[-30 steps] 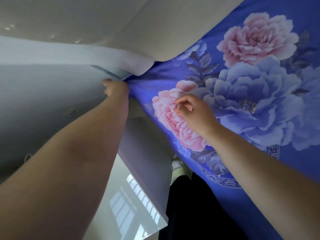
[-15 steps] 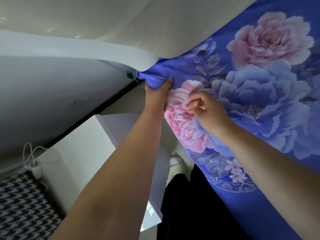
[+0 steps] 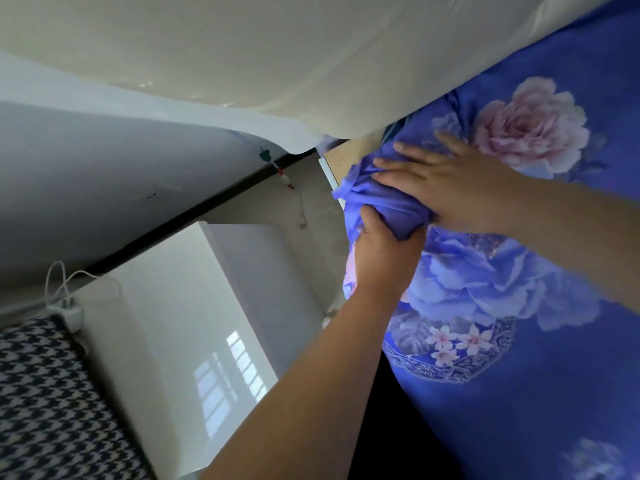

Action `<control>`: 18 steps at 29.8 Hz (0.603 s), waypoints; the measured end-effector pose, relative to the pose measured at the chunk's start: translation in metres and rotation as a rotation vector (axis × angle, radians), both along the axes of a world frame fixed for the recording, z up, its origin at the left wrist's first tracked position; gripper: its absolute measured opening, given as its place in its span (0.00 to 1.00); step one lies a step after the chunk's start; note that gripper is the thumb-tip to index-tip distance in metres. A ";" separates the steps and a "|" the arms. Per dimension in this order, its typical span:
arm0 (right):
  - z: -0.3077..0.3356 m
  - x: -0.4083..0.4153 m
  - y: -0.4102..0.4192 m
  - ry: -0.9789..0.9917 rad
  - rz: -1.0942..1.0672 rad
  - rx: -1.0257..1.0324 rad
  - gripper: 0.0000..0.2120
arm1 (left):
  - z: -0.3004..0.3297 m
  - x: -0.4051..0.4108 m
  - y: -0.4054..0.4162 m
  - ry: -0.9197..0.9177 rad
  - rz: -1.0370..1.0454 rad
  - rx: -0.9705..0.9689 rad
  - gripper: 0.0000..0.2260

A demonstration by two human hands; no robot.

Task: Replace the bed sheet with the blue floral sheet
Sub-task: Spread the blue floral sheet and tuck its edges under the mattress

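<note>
A: The fingers [image 3: 398, 167] of the right hand [image 3: 453, 188] lay straight and spread, pressing flat on the bunched corner of the blue floral sheet [image 3: 540, 368]. They gripped nothing.

B: And the left hand [image 3: 384, 251]?

A: It came up from below, its fingers curled into that same bunch of blue cloth, holding it just under the right hand.

B: Where was the sheet itself?

A: Spread over the bed on the right, with its gathered corner at the bed's edge, where a strip of bare bed base [image 3: 349, 154] showed. A pale mattress [image 3: 277, 53] was raised above that corner.

B: Anything nearby?

A: A glossy white cabinet [image 3: 194, 327] stood left of the bed, with a houndstooth fabric [image 3: 48, 403] beside it and a white plug [image 3: 71, 311] near the wall.
</note>
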State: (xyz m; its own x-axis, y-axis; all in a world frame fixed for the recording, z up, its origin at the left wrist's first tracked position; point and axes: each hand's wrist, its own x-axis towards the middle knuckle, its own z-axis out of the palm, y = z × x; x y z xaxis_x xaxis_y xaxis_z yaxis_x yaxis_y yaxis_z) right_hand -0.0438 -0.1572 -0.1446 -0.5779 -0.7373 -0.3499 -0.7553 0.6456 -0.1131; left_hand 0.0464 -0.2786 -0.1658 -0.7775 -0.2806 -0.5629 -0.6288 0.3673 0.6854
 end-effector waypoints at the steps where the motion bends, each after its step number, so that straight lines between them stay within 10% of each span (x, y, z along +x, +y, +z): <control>1: -0.002 -0.003 0.000 0.039 0.041 -0.023 0.35 | 0.000 0.003 -0.001 0.006 0.030 0.063 0.29; 6: -0.002 -0.029 -0.032 0.061 0.139 0.114 0.14 | -0.010 -0.005 -0.028 0.036 -0.088 0.345 0.56; 10: -0.022 -0.043 -0.065 -0.147 -0.156 -0.006 0.10 | -0.023 -0.048 -0.064 -0.047 -0.219 0.090 0.39; 18: -0.048 0.072 -0.042 0.017 -0.800 -0.691 0.17 | -0.092 -0.085 -0.118 -0.102 0.241 0.468 0.18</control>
State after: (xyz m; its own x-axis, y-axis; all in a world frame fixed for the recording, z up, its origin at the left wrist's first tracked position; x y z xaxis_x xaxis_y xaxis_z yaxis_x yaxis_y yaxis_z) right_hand 0.0281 -0.1996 -0.1930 -0.9844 -0.1757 0.0133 -0.1435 0.7557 -0.6390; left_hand -0.0382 -0.3967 -0.2574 -0.6569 -0.1458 -0.7398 -0.7293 -0.1263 0.6724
